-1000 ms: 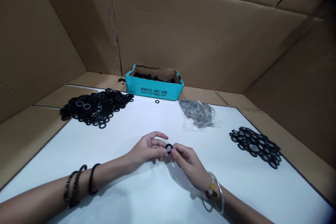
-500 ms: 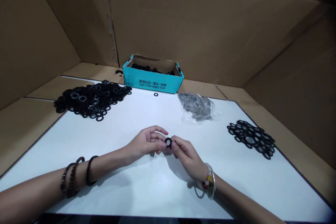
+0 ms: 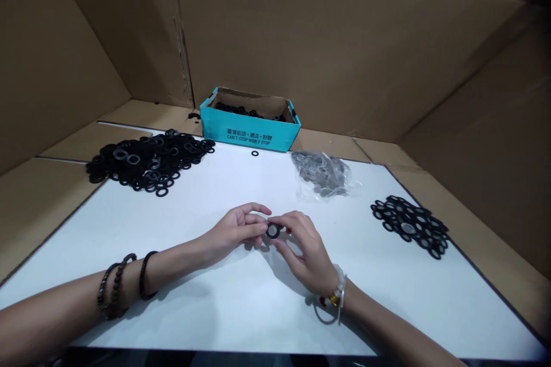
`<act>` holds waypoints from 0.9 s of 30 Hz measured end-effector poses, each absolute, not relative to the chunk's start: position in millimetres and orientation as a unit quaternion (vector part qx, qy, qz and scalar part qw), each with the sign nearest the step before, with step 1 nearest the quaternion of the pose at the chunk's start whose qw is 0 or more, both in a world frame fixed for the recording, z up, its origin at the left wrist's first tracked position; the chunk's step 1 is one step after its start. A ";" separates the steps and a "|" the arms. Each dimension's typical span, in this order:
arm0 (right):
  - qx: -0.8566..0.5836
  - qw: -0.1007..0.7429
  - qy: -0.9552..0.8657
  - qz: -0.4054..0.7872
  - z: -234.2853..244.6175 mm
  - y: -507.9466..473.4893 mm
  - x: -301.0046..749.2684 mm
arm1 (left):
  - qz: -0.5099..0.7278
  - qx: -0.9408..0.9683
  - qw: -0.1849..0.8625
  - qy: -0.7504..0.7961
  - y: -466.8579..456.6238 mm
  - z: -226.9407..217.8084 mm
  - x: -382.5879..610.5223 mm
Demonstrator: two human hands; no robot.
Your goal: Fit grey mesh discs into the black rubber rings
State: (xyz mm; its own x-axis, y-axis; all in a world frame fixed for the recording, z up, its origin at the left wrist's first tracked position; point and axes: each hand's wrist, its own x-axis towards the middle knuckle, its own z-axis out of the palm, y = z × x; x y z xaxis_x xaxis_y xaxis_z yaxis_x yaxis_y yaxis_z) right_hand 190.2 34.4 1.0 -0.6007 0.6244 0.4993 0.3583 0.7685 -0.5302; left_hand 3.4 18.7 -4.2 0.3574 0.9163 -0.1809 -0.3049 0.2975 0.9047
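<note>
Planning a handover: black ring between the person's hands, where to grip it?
Probably the upper arc of the black ring, coming from above and the far side. The left hand and right hand crowd its side edges, while that arc looks exposed, with the ring's face turned up.

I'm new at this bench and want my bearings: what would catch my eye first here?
The teal cardboard box at the far edge of the white board stands out first. Next come the large heap of black rings at far left and the smaller spread of black rings at right. At centre, the left hand and right hand pinch a single black ring between them.
</note>
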 end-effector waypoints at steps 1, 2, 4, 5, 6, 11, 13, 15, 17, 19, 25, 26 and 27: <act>-0.284 0.346 -0.876 0.183 1.1 34.0 189.9 | 0.427 0.408 0.715 0.375 18.3 -3.6 3.6; -0.285 0.345 -0.878 0.171 1.1 33.6 189.4 | 0.425 0.406 0.714 0.380 18.1 -3.3 4.0; -0.280 0.344 -0.884 0.145 1.8 32.5 188.3 | 0.419 0.411 0.710 0.388 17.9 -3.7 4.9; -0.276 0.342 -0.888 0.133 2.6 32.0 187.9 | 0.419 0.415 0.707 0.390 18.0 -4.4 5.3; -0.272 0.339 -0.892 0.124 3.7 31.7 187.6 | 0.421 0.417 0.705 0.389 18.1 -5.2 5.7; -0.259 0.326 -0.904 0.099 8.5 32.8 187.5 | 0.437 0.397 0.710 0.384 18.3 -7.7 7.2; -0.255 0.331 -0.905 0.085 8.0 34.2 187.3 | 0.443 0.390 0.706 0.392 18.1 -7.6 7.5; -0.258 0.340 -0.902 0.074 6.3 35.3 186.9 | 0.443 0.388 0.702 0.400 18.0 -7.6 7.5; -0.264 0.347 -0.897 0.070 4.5 35.8 186.5 | 0.441 0.391 0.702 0.400 18.2 -8.3 7.1; -0.268 0.352 -0.894 0.068 3.1 35.8 186.5 | 0.442 0.398 0.702 0.392 18.6 -9.5 6.4; -0.272 0.356 -0.892 0.063 2.5 35.4 186.1 | 0.438 0.403 0.717 0.363 19.1 -11.2 5.2; -0.269 0.352 -0.894 0.064 2.9 35.4 186.0 | 0.438 0.398 0.719 0.365 18.9 -10.6 5.1; -0.265 0.345 -0.898 0.065 3.3 35.6 186.0 | 0.437 0.392 0.721 0.369 18.7 -9.7 5.1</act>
State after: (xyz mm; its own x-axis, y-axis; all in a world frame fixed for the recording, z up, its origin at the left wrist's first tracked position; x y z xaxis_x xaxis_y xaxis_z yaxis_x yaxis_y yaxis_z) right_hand 186.0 35.6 3.3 -0.6207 0.5212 0.5858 0.4312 0.8509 -0.3001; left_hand 5.1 18.7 -9.7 0.3456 0.9191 -0.1891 -0.3412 0.3108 0.8871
